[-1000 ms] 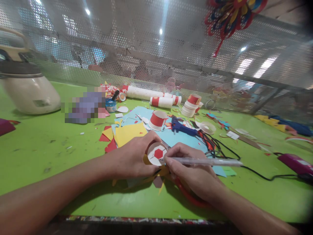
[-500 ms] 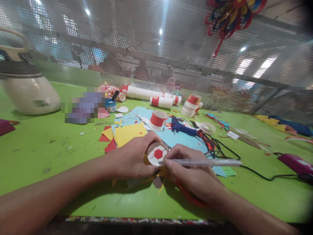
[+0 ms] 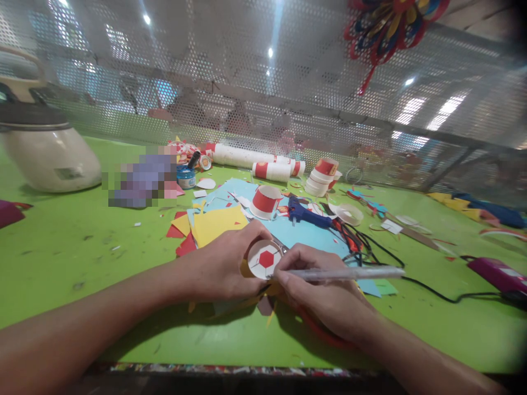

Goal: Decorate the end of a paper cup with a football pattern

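Observation:
My left hand point(image 3: 230, 260) is closed around a small paper cup point(image 3: 256, 262). The cup's round white base faces me and bears a red hexagon point(image 3: 267, 259) with thin dark lines running out from it. In my right hand point(image 3: 315, 280), a slim translucent pen point(image 3: 349, 274) is pinched between thumb and fingers. Its tip is at the lower right of the white base. Below my hands, orange scissor handles point(image 3: 325, 332) are partly hidden by my right hand. Scraps of yellow and dark paper point(image 3: 267, 305) lie under the cup.
Yellow paper point(image 3: 218, 225) and light blue sheets point(image 3: 296, 233) lie beyond my hands. On them are a red-and-white cup point(image 3: 265, 202) and a blue glue gun point(image 3: 308, 213) with a black cord. Stacked cups point(image 3: 319, 178) stand farther back. A cream kettle point(image 3: 51, 156) is at left.
The pen tip has shifted slightly down and left along the edge of the white base. A dark line now shows nearer that edge. My left hand and the cup stay in place.

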Motion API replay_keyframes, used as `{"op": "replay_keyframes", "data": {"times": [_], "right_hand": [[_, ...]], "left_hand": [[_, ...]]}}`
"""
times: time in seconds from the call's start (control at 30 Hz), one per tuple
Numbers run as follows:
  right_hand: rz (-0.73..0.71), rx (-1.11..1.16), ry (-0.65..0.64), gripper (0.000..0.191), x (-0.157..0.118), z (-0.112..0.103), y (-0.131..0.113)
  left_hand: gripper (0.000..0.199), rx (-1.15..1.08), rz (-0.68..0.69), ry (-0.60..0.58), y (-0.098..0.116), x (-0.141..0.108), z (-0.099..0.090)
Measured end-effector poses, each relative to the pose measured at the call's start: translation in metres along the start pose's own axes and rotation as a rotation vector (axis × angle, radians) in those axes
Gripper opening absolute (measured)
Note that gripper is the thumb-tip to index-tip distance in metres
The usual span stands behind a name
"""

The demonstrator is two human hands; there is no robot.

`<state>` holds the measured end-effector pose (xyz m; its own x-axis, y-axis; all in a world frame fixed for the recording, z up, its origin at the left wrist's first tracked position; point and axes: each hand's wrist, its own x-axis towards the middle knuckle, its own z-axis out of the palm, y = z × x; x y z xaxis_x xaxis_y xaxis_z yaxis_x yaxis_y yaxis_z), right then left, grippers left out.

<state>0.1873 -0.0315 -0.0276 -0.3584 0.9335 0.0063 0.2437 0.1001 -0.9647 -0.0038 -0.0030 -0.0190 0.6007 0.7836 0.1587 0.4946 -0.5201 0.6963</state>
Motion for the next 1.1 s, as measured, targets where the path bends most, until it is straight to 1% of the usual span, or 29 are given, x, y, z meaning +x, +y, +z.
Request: {"op": "replay_keyframes", "data": {"times": [0.2, 0.27, 0.37, 0.43, 0.63, 0.73, 0.83, 0.97, 1.1], "right_hand": [[0.015, 0.007, -0.027, 0.009, -0.001, 0.0, 0.001], [0.021, -0.008, -0.001, 0.009, -0.001, -0.002, 0.003], [0.0, -0.052, 0.08, 0.011, 0.0, -0.004, 0.007], [-0.013, -0.065, 0.098, 0.012, 0.0, -0.005, 0.009], [0.011, -0.038, 0.069, 0.016, 0.0, -0.004, 0.009], [0.021, -0.062, 0.086, 0.015, 0.001, -0.003, 0.008], [0.012, -0.07, 0.091, 0.015, 0.002, -0.003, 0.006], [0.001, -0.114, 0.096, 0.015, 0.001, -0.004, 0.005], [-0.007, -0.112, 0.087, 0.014, 0.001, -0.003, 0.006]], "left_hand": [[0.035, 0.008, -0.019, -0.027, 0.004, -0.001, -0.001], [0.035, -0.002, -0.026, -0.036, 0.005, -0.001, -0.002], [0.034, -0.016, -0.028, -0.036, 0.006, -0.001, -0.002], [0.034, -0.013, -0.028, -0.031, 0.005, -0.002, -0.002], [0.035, -0.013, -0.004, -0.019, 0.003, -0.002, 0.0], [0.036, -0.008, 0.003, -0.017, 0.003, -0.002, 0.0], [0.035, -0.003, 0.008, 0.0, 0.003, -0.002, 0.0], [0.036, 0.01, 0.006, -0.021, 0.003, -0.001, -0.001], [0.037, 0.028, 0.029, 0.006, 0.002, -0.002, -0.001]]}}
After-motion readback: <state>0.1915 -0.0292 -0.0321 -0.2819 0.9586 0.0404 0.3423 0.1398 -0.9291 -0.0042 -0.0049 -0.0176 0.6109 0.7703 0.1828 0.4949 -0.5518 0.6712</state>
